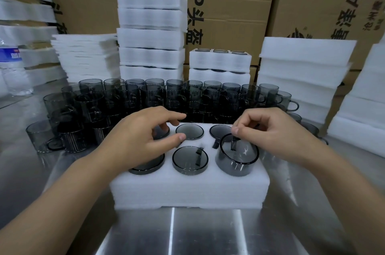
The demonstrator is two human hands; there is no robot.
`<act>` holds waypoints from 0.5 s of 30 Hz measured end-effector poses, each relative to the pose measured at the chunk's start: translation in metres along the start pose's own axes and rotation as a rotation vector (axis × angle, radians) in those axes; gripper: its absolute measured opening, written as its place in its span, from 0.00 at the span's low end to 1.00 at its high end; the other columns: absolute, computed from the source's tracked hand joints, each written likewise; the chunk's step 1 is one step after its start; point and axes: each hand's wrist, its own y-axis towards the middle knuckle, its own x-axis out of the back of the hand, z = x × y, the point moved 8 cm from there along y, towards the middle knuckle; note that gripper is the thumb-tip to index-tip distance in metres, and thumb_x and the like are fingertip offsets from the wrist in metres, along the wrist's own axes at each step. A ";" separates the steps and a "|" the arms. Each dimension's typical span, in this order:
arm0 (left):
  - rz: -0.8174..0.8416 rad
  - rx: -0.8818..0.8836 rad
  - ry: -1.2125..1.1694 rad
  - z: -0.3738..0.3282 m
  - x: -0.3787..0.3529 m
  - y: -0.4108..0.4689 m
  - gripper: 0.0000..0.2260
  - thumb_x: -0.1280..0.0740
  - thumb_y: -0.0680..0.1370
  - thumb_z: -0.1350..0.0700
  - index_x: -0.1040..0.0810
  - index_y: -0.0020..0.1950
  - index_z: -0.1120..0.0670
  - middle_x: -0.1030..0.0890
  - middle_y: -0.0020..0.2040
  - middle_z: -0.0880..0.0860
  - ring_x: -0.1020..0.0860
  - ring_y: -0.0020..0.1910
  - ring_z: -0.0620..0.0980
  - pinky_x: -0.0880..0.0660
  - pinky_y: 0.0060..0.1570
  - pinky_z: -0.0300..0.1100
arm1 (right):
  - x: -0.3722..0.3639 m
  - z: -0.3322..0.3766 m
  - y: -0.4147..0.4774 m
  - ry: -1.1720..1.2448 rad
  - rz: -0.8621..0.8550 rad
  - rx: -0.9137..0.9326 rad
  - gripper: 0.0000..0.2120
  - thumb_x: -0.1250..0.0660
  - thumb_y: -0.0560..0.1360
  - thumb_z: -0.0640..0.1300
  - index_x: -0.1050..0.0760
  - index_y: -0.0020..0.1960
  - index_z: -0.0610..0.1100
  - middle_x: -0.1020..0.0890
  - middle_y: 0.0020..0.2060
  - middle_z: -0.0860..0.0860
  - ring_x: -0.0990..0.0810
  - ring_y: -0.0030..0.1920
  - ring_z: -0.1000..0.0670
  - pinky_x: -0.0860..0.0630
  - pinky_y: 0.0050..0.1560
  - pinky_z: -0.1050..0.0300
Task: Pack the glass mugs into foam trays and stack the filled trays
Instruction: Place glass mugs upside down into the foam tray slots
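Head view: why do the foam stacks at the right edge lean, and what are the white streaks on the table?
In the head view, wide-angle distortion tilts the foam stacks; the streaks are light glaring off the shiny metal table.

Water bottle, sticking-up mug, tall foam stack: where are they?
water bottle [10, 55]: head view, its blue label.
sticking-up mug [233, 166]: head view, its glass side.
tall foam stack [150, 38]: head view, middle tray's front.
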 end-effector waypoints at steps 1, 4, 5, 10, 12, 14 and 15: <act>-0.001 0.001 -0.001 0.000 0.000 0.000 0.20 0.38 0.70 0.37 0.23 0.60 0.40 0.21 0.47 0.37 0.22 0.44 0.45 0.26 0.42 0.41 | -0.001 0.000 0.000 -0.005 0.005 -0.003 0.13 0.32 0.67 0.58 0.22 0.38 0.49 0.18 0.37 0.46 0.24 0.36 0.44 0.24 0.41 0.48; 0.000 0.000 0.000 -0.001 0.000 0.000 0.20 0.38 0.70 0.37 0.22 0.59 0.40 0.21 0.47 0.37 0.22 0.44 0.44 0.26 0.42 0.40 | -0.003 -0.001 0.000 -0.015 0.016 0.000 0.13 0.33 0.66 0.60 0.23 0.39 0.51 0.22 0.31 0.49 0.30 0.30 0.54 0.31 0.36 0.55; 0.002 0.000 0.001 -0.001 0.000 0.000 0.20 0.38 0.70 0.37 0.22 0.59 0.40 0.21 0.47 0.37 0.22 0.44 0.44 0.26 0.42 0.40 | -0.003 -0.001 0.001 -0.020 0.020 -0.003 0.13 0.34 0.66 0.61 0.23 0.39 0.51 0.23 0.31 0.49 0.30 0.30 0.54 0.31 0.36 0.55; 0.006 0.001 0.003 -0.001 0.000 0.000 0.20 0.38 0.70 0.36 0.22 0.58 0.40 0.22 0.46 0.36 0.23 0.44 0.43 0.25 0.42 0.41 | -0.004 -0.002 0.001 -0.046 0.015 -0.018 0.15 0.34 0.66 0.63 0.23 0.39 0.51 0.21 0.35 0.46 0.28 0.33 0.43 0.28 0.38 0.50; 0.004 0.000 0.003 -0.002 0.000 0.000 0.20 0.38 0.70 0.36 0.21 0.58 0.40 0.21 0.46 0.37 0.23 0.43 0.44 0.25 0.42 0.42 | -0.004 -0.003 0.001 -0.058 0.005 -0.030 0.14 0.34 0.67 0.62 0.23 0.38 0.51 0.22 0.30 0.54 0.30 0.30 0.51 0.30 0.34 0.58; 0.003 -0.001 0.002 -0.002 0.000 0.000 0.19 0.38 0.70 0.36 0.21 0.57 0.40 0.22 0.46 0.37 0.23 0.43 0.43 0.26 0.42 0.41 | -0.004 -0.005 0.001 -0.090 -0.007 -0.042 0.14 0.35 0.68 0.61 0.23 0.36 0.50 0.24 0.27 0.59 0.32 0.27 0.57 0.34 0.29 0.67; 0.003 -0.002 0.002 -0.002 0.000 0.000 0.19 0.38 0.70 0.36 0.21 0.57 0.40 0.22 0.45 0.37 0.23 0.43 0.43 0.26 0.42 0.41 | -0.004 -0.005 0.001 -0.110 -0.016 -0.044 0.15 0.35 0.68 0.61 0.24 0.35 0.50 0.25 0.26 0.60 0.33 0.25 0.58 0.35 0.27 0.68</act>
